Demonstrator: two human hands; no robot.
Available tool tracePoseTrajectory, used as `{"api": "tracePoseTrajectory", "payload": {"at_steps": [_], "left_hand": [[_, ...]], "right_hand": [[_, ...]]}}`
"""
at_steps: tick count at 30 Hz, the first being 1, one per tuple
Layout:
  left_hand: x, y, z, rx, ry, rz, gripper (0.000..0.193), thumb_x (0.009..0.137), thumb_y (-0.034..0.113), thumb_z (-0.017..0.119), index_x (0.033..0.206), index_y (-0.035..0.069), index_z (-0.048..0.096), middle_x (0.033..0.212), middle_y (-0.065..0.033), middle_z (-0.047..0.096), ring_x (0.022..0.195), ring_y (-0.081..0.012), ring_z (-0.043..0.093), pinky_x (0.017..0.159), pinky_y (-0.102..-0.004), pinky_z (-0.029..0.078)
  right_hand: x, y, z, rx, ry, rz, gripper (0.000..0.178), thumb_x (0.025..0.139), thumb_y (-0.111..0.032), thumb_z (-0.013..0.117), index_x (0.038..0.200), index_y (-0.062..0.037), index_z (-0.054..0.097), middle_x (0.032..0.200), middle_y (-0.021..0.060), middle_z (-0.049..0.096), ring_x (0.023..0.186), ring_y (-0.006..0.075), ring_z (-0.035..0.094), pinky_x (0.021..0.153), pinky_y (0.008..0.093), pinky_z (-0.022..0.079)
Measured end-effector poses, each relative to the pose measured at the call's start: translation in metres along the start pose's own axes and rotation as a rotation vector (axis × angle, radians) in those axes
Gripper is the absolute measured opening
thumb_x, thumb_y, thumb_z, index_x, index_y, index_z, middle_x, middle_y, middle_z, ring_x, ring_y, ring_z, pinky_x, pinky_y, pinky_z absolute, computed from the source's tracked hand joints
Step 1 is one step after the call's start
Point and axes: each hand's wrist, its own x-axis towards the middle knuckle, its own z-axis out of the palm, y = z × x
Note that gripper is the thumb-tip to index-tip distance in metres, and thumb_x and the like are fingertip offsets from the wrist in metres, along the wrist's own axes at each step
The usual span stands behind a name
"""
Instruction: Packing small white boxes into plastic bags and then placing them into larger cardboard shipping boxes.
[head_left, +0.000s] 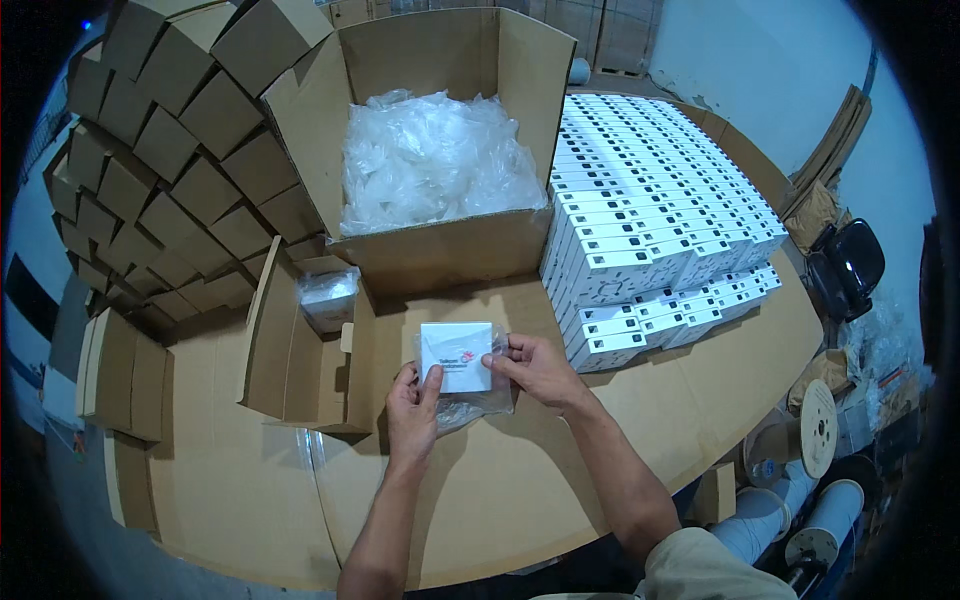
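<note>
A small white square printed packet [455, 352], a card or leaflet by its look, lies against a clear plastic bag [465, 408] in front of me. Whether it sits inside the bag or on top, I cannot tell. My left hand [412, 412] grips its lower left corner, thumb on the front face. At the right edge my right hand [540, 372] pinches the packet and bag, its thumb also on the front. Just left of my hands stands an open cardboard carton [318, 375] on its side flaps, with a plastic-wrapped pack [330, 298] at its far end.
Behind my hands a large open cardboard box [440, 250] holds a heap of clear plastic bags [435, 160]. Rows of white boxes [640, 230] are stacked at the right on the cardboard-covered table [500, 510]. Many folded brown cartons [190, 150] pile up at the left. Rolls [825, 520] stand lower right.
</note>
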Motion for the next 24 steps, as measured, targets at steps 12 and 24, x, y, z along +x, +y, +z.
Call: {"api": "tracePoseTrajectory", "payload": {"at_steps": [12, 24], "left_hand": [[0.001, 0.002, 0.008, 0.096, 0.055, 0.078, 0.03, 0.106, 0.023, 0.056, 0.121, -0.001, 0.066, 0.103, -0.0044, 0.07, 0.095, -0.0102, 0.062, 0.086, -0.0266, 0.049], [0.007, 0.01, 0.008, -0.153, -0.089, 0.24, 0.034, 0.108, 0.026, 0.051, 0.118, -0.002, 0.068, 0.114, -0.0076, 0.069, 0.107, -0.0141, 0.061, 0.097, -0.03, 0.047]], "right_hand": [[0.007, 0.014, 0.018, 0.108, 0.127, -0.248, 0.028, 0.103, -0.019, 0.06, 0.12, 0.0004, 0.069, 0.102, 0.0055, 0.073, 0.093, 0.0092, 0.064, 0.082, 0.0265, 0.052], [-0.001, -0.003, 0.01, 0.24, -0.043, -0.391, 0.035, 0.107, -0.022, 0.052, 0.126, 0.0047, 0.064, 0.122, 0.0134, 0.068, 0.113, 0.0181, 0.063, 0.101, 0.0326, 0.049]]}}
